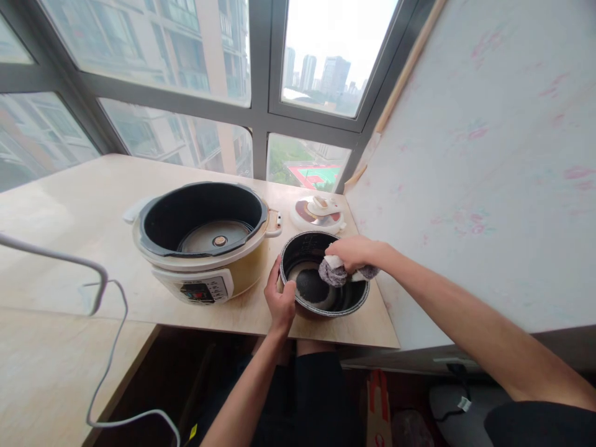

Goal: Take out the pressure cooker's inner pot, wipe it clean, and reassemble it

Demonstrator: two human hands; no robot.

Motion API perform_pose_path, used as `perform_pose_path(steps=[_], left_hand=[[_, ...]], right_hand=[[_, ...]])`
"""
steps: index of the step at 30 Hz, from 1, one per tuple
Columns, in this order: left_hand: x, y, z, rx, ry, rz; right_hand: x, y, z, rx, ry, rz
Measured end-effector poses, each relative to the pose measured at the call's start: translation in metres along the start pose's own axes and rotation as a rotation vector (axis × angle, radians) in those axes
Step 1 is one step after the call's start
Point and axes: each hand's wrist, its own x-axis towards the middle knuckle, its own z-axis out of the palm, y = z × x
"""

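A dark inner pot stands near the front edge of the wooden counter. My left hand grips the pot's left rim, thumb inside. Over the pot's mouth, my right hand is closed on a grey and white cloth, which hangs just inside the rim. To the left sits a yellow electric cooker body, open, with its heating plate showing. The cooker's white lid lies behind the inner pot.
A white cable loops over the counter's lower left part. Large windows run along the back. A pale wall panel closes the right side. Below the counter are my dark-clothed legs and an orange bag.
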Motion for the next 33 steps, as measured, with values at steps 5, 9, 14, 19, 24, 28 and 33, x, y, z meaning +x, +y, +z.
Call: perform_pose_path(steps=[5,9,14,19,24,28,33], left_hand=[[0.002,0.002,-0.003,-0.023,-0.05,-0.021],[0.0,0.005,-0.002,-0.024,-0.047,-0.029],[-0.001,0.004,-0.002,-0.007,-0.067,-0.01],[-0.002,-0.001,-0.004,-0.033,-0.086,-0.029],[-0.008,0.001,-0.001,-0.1,-0.126,-0.062],[-0.012,-0.001,-0.001,-0.044,-0.119,-0.078],[-0.015,-0.011,0.001,0.024,-0.053,-0.036]], right_hand=[[0.0,0.012,0.012,-0.122,0.425,0.043],[0.013,0.01,0.021,-0.045,0.591,0.101],[0.04,-0.021,0.018,0.226,0.709,0.028],[0.049,-0.064,0.011,0.508,0.735,-0.114],[0.035,-0.081,0.02,0.804,0.623,-0.112],[0.028,-0.08,0.029,1.051,0.493,-0.074],[0.018,-0.071,0.022,1.182,0.258,-0.205]])
